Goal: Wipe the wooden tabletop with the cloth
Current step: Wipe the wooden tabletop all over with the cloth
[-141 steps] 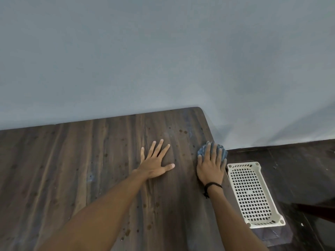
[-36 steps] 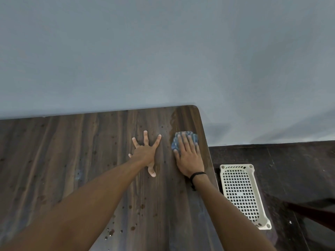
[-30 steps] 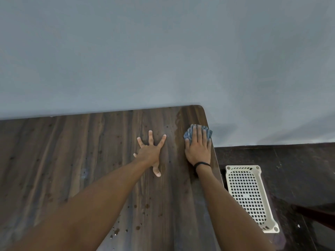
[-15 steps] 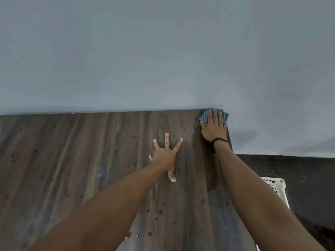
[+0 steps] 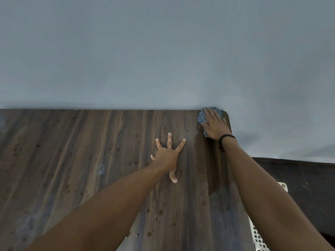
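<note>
Fingers (image 5: pixel 211 114) of right hand (image 5: pixel 215 125): straight, close together, pressed flat on cloth (image 5: pixel 200 119). No curl, no pinch; flat palm prob. spreads pressure for wiping. Hand covers most of cloth; blue edges show at fingertips and thumb side.
Cloth loc.: far right corner of tabletop (image 5: pixel 90 151), up against wall (image 5: pixel 163 51).
Fingers (image 5: pixel 169 139) of left hand (image 5: pixel 166 156): straight, splayed wide, holding nothing. Palm flat on wood, prob. a brace for the long reach.
Damp strip (image 5: pixel 214 171): darker, along right edge below right wrist. Spots elsewhere, so most of surface looks undone.
Wristband (image 5: pixel 227 137): black, right wrist.
Basket (image 5: pixel 256 234): white, beside table, partly hidden by arm.
</note>
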